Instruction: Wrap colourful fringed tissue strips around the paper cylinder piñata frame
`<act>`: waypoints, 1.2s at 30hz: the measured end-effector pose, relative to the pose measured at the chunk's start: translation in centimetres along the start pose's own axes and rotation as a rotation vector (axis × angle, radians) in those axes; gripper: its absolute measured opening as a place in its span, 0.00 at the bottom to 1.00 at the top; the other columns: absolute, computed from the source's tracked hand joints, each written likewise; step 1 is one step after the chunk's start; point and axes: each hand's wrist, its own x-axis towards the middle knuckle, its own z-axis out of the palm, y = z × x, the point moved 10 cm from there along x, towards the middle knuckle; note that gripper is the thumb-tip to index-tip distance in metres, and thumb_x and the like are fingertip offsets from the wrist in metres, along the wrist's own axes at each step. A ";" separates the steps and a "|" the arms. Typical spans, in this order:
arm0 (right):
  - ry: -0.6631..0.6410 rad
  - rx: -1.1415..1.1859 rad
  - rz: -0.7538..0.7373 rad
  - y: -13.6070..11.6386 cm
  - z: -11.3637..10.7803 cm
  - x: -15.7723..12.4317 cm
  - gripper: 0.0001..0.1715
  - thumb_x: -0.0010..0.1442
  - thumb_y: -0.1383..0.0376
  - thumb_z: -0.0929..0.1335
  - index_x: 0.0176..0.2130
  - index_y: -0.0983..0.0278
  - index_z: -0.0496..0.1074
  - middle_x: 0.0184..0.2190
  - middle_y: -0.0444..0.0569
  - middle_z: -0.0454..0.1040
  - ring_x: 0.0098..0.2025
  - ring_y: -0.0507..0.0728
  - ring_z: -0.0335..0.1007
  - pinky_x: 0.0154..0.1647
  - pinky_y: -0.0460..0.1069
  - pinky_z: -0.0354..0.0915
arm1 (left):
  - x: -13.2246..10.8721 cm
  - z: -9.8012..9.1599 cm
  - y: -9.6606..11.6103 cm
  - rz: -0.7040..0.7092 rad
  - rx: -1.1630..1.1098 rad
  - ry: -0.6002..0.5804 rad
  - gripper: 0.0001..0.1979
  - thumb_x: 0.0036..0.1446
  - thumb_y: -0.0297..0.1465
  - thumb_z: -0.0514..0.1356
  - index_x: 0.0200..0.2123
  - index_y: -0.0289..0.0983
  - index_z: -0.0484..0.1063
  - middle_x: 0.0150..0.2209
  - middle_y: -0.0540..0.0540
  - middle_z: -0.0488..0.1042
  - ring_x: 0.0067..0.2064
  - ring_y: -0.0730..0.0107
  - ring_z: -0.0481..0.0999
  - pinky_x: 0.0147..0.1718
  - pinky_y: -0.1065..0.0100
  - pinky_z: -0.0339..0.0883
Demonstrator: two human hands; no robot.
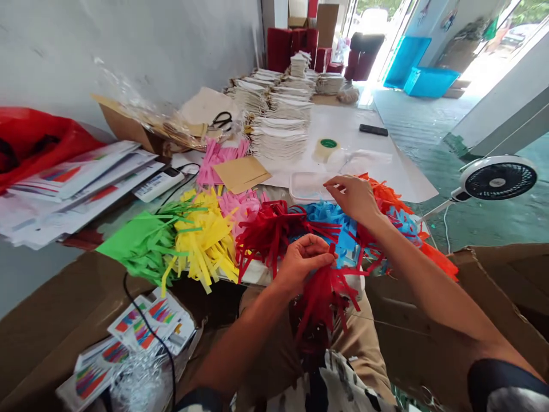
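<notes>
My left hand [305,257] is closed round the top of a red paper tassel [323,300] that hangs over my lap. My right hand [354,197] reaches forward over the table edge, its fingers pinched together above a shallow clear plastic tray [306,187]; what they hold is too small to make out. Piles of fringed paper lie in a row before me: green [143,243], yellow [208,237], pink [244,203], red [268,232], blue [328,220] and orange [388,197].
A roll of tape [326,149], a black phone [373,130], scissors [222,120] and stacks of white paper items [278,134] sit farther back. Printed packets [146,323] and cardboard [484,303] flank my lap. A small white fan [497,180] stands at the right.
</notes>
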 end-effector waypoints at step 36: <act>0.067 0.560 -0.278 -5.0 -7.3 -16.5 0.06 0.68 0.59 0.72 0.39 0.57 0.80 0.30 0.42 0.82 0.28 0.52 0.75 0.28 0.47 0.66 | -7.3 3.2 6.2 0.297 0.449 0.178 0.10 0.57 0.38 0.74 0.37 0.39 0.84 0.35 0.48 0.83 0.36 0.69 0.80 0.37 0.70 0.76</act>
